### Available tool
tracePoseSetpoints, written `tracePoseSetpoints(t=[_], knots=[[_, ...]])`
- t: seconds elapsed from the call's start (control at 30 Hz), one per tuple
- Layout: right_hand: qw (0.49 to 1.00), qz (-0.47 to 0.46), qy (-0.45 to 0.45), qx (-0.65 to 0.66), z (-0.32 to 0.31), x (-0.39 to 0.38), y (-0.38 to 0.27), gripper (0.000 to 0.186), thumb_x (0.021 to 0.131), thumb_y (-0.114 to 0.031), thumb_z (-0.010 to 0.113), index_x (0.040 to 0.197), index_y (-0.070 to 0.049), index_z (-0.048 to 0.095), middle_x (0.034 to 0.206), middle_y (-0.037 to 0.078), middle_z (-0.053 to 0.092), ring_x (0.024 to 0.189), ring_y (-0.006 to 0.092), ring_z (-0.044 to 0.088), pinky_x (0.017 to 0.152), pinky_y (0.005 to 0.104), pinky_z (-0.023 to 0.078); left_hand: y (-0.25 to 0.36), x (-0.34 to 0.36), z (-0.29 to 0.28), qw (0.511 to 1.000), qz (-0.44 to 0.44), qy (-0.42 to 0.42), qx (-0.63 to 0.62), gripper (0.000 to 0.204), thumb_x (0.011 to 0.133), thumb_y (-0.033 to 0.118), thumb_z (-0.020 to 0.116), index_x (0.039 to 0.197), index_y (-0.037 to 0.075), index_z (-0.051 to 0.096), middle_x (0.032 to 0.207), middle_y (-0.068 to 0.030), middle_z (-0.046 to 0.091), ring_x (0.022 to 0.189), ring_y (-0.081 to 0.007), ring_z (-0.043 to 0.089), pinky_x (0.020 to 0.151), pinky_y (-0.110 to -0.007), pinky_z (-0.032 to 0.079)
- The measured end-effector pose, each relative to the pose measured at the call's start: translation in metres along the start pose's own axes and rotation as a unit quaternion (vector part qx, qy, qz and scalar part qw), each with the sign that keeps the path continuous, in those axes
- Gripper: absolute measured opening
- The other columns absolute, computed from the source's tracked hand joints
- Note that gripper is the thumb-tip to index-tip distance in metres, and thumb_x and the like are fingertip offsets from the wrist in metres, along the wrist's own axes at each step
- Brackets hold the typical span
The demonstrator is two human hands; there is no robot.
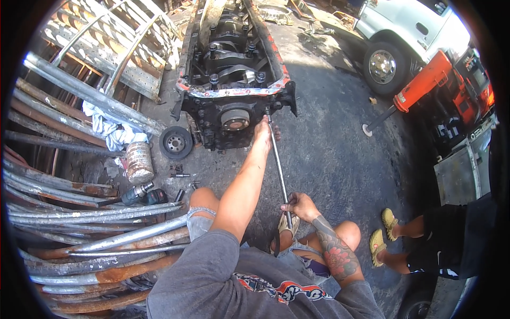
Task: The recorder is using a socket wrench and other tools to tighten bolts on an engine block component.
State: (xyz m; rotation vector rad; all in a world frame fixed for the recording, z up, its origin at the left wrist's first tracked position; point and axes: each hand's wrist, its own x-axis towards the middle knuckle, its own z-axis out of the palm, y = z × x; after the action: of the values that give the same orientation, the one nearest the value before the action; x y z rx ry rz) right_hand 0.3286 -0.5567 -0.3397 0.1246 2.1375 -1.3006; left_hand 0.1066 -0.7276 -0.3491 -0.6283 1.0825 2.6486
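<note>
A black engine block point(210, 122) lies with its open side up, crank parts showing inside and a hub point(235, 119) on its near end. A long steel bar point(277, 165) runs from a fitting at that end down toward me. My left hand point(264, 130) is closed round the bar's upper part, just below the block's right corner. My right hand point(299, 206) grips the bar near its lower end, between my knees.
Steel tubes point(90, 244) fill the left, with rags point(109, 127), a can point(139, 162), a black pulley point(175, 142), a cordless tool point(141, 195) and sockets nearby. At right are a white truck point(404, 32), an orange jack point(419, 82) and another person's legs point(404, 263).
</note>
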Motion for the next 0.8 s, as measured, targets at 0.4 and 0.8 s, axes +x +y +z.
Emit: tracePoseSetpoints(t=[0.4, 0.8], knots=[[0.98, -0.055, -0.015, -0.192, 0.023, -0.013, -0.005, 0.036, 0.075, -0.018, 0.074, 0.1, 0.003, 0.056, 0.084, 0.013, 0.063, 0.081, 0.0209, 0.061, 0.074, 0.0338, 0.049, 0.019, -0.038, 0.0, 0.986, -0.104, -0.124, 0.047, 0.036, 0.083, 0.042, 0.065, 0.068, 0.017, 0.043, 0.056, 0.0034, 0.039, 0.044, -0.0105, 0.034, 0.042, -0.028, 0.028], [0.974, -0.141, 0.065, -0.162, -0.016, 0.015, -0.04, 0.031, 0.091, -0.022, 0.058, 0.109, 0.005, 0.058, 0.089, 0.016, 0.066, 0.083, 0.0222, 0.065, 0.071, 0.0336, 0.051, 0.075, -0.142, -0.08, 0.943, 0.243, -0.133, 0.187, 0.028, 0.081, 0.019, 0.068, 0.063, 0.01, 0.05, 0.051, 0.0041, 0.044, 0.041, -0.0061, 0.041, 0.039, -0.022, 0.032]])
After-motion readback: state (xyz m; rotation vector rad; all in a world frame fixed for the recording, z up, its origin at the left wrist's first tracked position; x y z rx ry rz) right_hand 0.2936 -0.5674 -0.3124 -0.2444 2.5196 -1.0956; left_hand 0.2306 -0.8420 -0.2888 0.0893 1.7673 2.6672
